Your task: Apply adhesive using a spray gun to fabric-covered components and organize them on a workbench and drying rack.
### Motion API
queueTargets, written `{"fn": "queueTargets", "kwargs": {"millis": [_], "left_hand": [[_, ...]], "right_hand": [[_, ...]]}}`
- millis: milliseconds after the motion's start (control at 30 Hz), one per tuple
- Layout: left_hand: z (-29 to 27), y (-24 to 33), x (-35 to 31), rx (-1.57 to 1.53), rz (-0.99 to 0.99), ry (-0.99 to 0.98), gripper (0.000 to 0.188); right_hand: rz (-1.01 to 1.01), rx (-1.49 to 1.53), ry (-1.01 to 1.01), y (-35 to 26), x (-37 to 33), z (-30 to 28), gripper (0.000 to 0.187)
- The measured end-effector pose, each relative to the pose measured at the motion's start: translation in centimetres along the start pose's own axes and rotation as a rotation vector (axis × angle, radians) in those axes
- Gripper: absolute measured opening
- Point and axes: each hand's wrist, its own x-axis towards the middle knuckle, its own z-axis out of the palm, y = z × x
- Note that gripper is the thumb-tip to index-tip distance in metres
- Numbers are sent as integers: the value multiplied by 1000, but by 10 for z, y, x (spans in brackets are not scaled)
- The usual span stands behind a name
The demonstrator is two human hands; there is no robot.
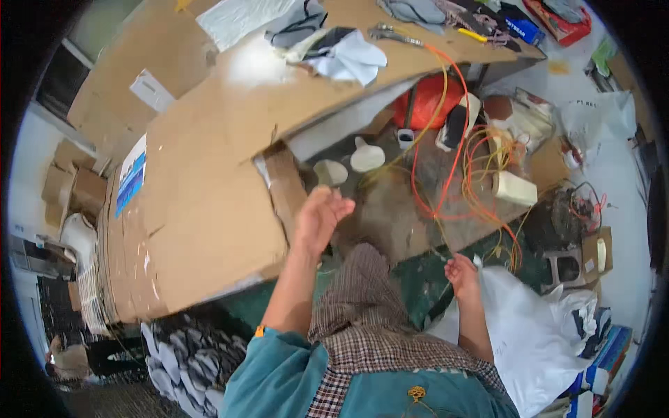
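Observation:
My left hand (322,221) is raised beside the front corner of the cardboard-covered table (209,223), fingers loosely bent and partly apart. Nothing shows in it. Just beyond its fingertips is a pale rounded piece (330,172), with a similar cream piece (367,156) farther right. My right hand (463,274) hangs low on the right, its fingers curled together. A thin line runs close to its fingertips; whether they pinch it, or something else, is too small to make out. Next to that hand lies a large white sack (523,334).
Tangled orange and yellow hoses (481,167) spread over the floor; one reaches a metal spray gun (396,35) on the table. Grey and white fabric pieces (345,56) lie on the tabletop. A red bag (428,101) sits underneath. Several dark-and-white pieces (191,362) are heaped at lower left.

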Motion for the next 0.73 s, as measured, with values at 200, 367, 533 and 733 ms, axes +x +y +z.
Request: {"fn": "queueTargets", "kwargs": {"millis": [200, 367, 533, 733], "left_hand": [[-12, 24, 116, 269, -68, 452, 14], [8, 93, 157, 355, -39, 599, 12], [24, 143, 204, 374, 67, 744, 12], [49, 189, 318, 455, 239, 926, 34]], "right_hand": [[-34, -284, -183, -126, 101, 157, 18], [-122, -332, -357, -228, 159, 295, 20], [-170, -380, -439, -303, 211, 390, 17], [-120, -543, -584, -337, 321, 503, 17]]}}
